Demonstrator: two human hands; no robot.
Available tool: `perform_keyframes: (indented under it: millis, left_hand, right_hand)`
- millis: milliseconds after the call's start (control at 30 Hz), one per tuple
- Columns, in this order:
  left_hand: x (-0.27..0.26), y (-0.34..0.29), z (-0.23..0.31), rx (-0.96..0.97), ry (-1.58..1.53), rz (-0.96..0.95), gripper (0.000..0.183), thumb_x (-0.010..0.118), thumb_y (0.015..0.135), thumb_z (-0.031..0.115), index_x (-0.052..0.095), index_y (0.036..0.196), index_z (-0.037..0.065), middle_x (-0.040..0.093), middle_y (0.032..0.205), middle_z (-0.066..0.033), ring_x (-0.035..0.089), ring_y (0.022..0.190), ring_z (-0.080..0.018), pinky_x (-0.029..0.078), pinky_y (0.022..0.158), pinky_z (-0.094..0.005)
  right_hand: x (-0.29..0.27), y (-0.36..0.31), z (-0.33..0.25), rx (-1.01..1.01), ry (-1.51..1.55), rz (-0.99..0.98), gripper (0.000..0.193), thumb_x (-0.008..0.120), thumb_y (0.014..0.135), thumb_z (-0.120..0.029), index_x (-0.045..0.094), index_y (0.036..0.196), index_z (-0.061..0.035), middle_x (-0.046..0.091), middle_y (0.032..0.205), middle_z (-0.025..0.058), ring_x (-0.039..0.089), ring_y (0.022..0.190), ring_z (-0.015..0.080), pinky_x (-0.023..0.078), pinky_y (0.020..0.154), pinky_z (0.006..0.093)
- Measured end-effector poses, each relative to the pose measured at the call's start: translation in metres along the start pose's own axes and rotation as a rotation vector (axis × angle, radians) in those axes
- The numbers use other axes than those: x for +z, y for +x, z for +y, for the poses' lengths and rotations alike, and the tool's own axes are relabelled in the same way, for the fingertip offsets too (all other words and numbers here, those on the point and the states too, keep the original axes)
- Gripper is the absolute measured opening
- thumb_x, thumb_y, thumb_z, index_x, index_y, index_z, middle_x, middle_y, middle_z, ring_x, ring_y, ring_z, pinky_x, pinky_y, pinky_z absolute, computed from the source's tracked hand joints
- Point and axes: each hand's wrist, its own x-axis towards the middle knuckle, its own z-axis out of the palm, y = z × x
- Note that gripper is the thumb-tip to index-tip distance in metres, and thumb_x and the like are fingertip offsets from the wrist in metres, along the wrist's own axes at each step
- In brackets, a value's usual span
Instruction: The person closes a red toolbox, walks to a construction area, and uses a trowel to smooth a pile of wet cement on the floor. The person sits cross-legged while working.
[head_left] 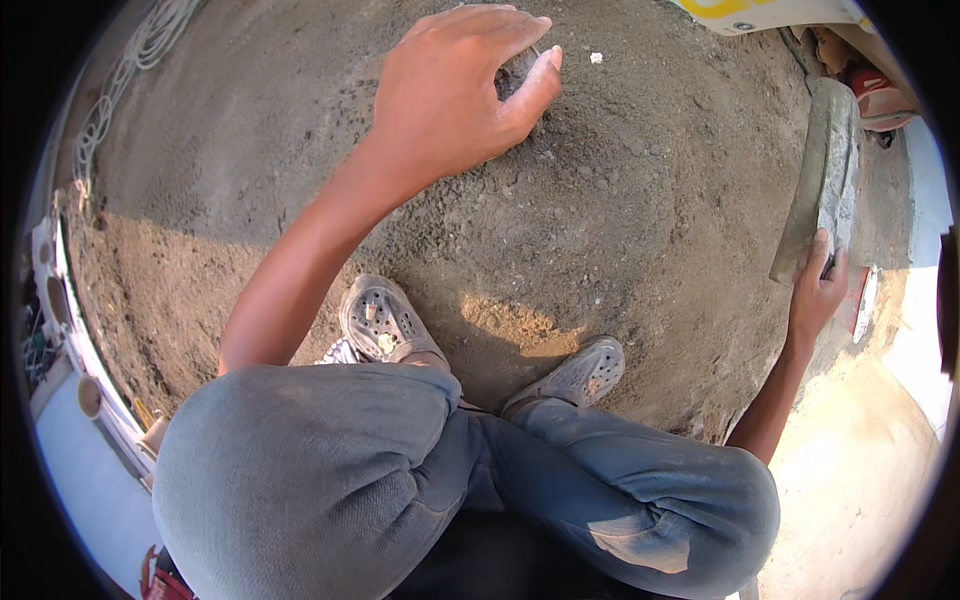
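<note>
- Left hand (455,85), top centre of the frame, pinches a small grey stone (515,72) against the sandy brown ground (620,210).
- Right hand (818,290), right edge, grips the lower end of a long grey cement-crusted plank (825,175).

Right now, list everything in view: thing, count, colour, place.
stone: one, grey, far centre, pinched in the left hand's fingers
board: one, long, grey and cement-caked, right, resting on the ground
sandy ground: grey-brown, gritty, fills the centre
white fleck: one, on the sand beside the stone
coiled rope: one, white, top left
red thing: one, top right, kind unclear
perforated shoes: two, dusty grey, centre
jeans: blue-grey, knees bent, bottom
left hand: on the stone
right hand: grips the board's near end
</note>
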Motion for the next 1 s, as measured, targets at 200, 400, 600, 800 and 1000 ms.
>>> perform_keyframes:
  millis: [200,400,600,800,1000]
  left_hand:
    - [0.005,0.002,-0.001,0.009,-0.114,0.076,0.025,0.065,0.082,0.018,0.068,0.097,-0.002,0.068,0.098,-0.02,0.065,0.093,-0.0362,0.051,0.083,-0.0411]
    - [0.002,0.002,0.003,-0.023,-0.11,0.04,0.024,0.065,0.082,0.017,0.068,0.098,-0.001,0.068,0.097,-0.0186,0.065,0.093,-0.0346,0.051,0.083,-0.0408]
    - [0.0,0.004,0.001,-0.032,-0.163,0.047,0.021,0.064,0.081,0.015,0.066,0.094,-0.001,0.068,0.093,-0.0171,0.064,0.089,-0.0348,0.05,0.078,-0.0417]
    - [0.004,0.001,0.003,-0.029,-0.199,0.106,0.019,0.063,0.082,0.015,0.066,0.091,-0.001,0.067,0.089,-0.0178,0.064,0.086,-0.0361,0.05,0.075,-0.0415]
    - [0.004,0.007,0.007,-0.056,-0.312,-0.013,0.025,0.053,0.093,0.019,0.062,0.084,-0.003,0.063,0.083,-0.0212,0.061,0.08,-0.0399,0.048,0.071,-0.0416]
  right_hand:
    - [-0.015,-0.127,0.024,-0.258,-0.014,-0.983,0.067,0.074,0.076,-0.054,0.064,0.108,0.0032,0.058,0.06,0.0104,0.059,0.057,0.024,0.048,0.06,0.0331]
    - [0.084,-0.21,-0.027,-0.516,-0.094,-1.396,0.058,0.06,0.09,-0.049,0.054,0.116,0.0024,0.063,0.073,0.024,0.063,0.068,0.0421,0.051,0.069,0.0488]
    - [0.136,-0.208,-0.039,-0.404,-0.049,-1.173,0.056,0.06,0.089,-0.051,0.057,0.104,0.0028,0.064,0.07,0.0236,0.063,0.067,0.044,0.052,0.065,0.0492]
    - [0.12,-0.169,-0.041,-0.389,-0.154,-0.9,0.052,0.063,0.087,-0.05,0.06,0.096,0.0013,0.067,0.073,0.0205,0.066,0.068,0.0392,0.052,0.069,0.0455]
    - [0.066,-0.08,-0.057,-0.247,-0.044,-1.005,0.049,0.065,0.085,-0.05,0.066,0.094,-0.0015,0.068,0.073,0.0137,0.064,0.064,0.0316,0.049,0.068,0.0433]
